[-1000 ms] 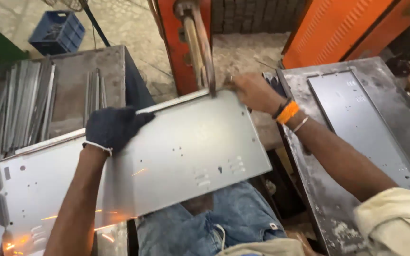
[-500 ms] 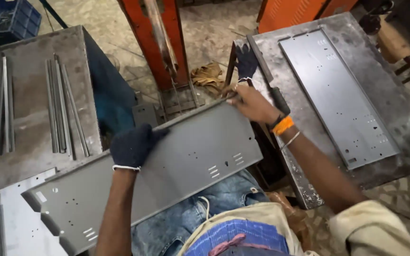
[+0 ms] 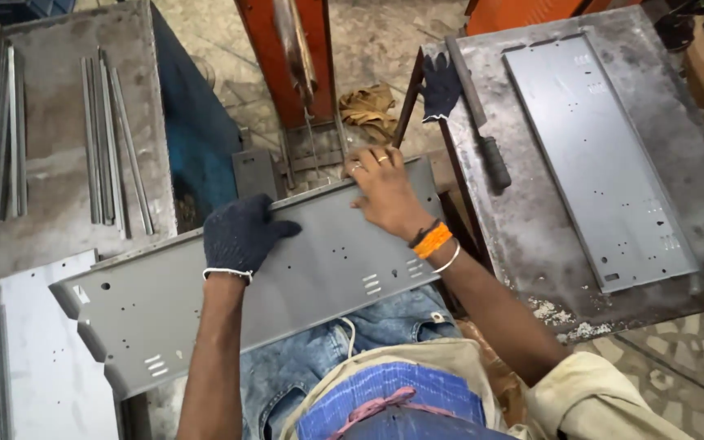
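I hold a long grey sheet-metal panel across my lap, tilted so its left end sits nearer to me and its right end farther away. My left hand, in a dark knitted glove, lies over the panel's far edge near the middle, its grip curled down on the metal. My bare right hand, with rings and an orange band at the wrist, presses flat on the panel's far right corner, fingers spread over the edge.

To the right, a steel bench carries a second flat panel with punched holes, a dark-handled tool and a spare dark glove at its far left corner. To the left, another bench holds thin metal strips. An orange machine post stands just beyond the panel, with a tan rag on the floor beside it.
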